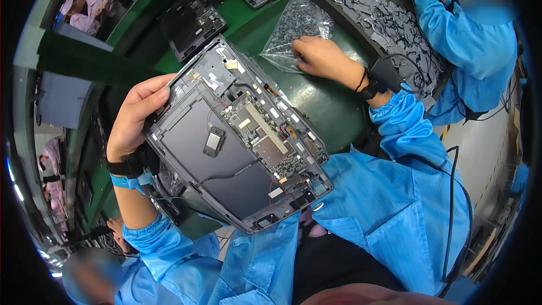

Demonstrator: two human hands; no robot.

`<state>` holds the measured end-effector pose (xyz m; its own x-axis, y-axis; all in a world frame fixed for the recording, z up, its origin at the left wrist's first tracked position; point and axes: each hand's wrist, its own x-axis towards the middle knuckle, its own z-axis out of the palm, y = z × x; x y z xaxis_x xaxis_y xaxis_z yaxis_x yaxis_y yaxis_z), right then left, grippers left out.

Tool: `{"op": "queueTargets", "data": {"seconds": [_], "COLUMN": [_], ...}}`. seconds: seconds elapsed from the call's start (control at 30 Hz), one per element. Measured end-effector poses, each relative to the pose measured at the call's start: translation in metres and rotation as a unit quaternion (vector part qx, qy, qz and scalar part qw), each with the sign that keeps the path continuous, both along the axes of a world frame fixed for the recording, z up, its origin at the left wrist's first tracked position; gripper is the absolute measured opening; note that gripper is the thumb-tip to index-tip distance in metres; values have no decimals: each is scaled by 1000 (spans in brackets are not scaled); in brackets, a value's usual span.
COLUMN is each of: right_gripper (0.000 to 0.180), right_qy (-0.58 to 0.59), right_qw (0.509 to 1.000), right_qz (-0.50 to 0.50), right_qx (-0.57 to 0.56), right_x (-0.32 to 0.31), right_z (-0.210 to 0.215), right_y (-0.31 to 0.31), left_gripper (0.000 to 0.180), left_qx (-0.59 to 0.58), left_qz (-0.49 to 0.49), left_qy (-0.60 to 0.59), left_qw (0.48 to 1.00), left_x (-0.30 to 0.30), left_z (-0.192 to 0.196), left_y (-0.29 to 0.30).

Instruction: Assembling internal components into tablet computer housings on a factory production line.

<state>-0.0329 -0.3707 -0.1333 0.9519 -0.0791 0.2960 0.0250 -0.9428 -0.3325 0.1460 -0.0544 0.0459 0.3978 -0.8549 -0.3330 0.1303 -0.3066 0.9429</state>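
My left hand (138,113) grips the upper left edge of an opened tablet-like device (197,118), thumb on top, holding it tilted above my lap. Its dark casing shows a bare circuit board (265,135), thin wires and strips of tape. A small black rectangular part with a pale face (213,141) lies loose on the flat dark panel. Beyond the device, my right hand (327,59) is at a clear plastic bag (299,20) of small dark parts. Its fingers are curled together at the bag's near side; what they pinch is hidden.
A black tray (370,39) heaped with dark flat pieces stands right of the bag. More opened devices (192,25) lie on the green bench (248,31). Co-workers in blue sit close at right (468,45) and lower left (135,279). A black cable (451,214) hangs at my right.
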Motion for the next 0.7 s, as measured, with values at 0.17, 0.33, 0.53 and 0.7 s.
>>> {"op": "queueTargets", "data": {"seconds": [0.17,0.33,0.53,0.7], "right_gripper": [11,11,10,10], "right_qy": [-101,-71,-98,-95], "right_qw": [991,996,995,995], "right_qz": [-7,-12,7,15], "right_qx": [90,50,17,-13], "right_x": [-1,-3,2,15], "right_z": [-3,-5,4,8], "right_y": [1,3,11,19], "left_gripper": [24,20,17,40], "left_qx": [2,3,-5,-22], "left_qz": [59,57,7,-41], "left_qy": [-172,-377,-660,-710], "left_qw": [983,924,751,703], "left_x": [-11,-16,-36,-53], "left_z": [-5,-21,-13,-18], "left_y": [-11,-15,-22,-43]}}
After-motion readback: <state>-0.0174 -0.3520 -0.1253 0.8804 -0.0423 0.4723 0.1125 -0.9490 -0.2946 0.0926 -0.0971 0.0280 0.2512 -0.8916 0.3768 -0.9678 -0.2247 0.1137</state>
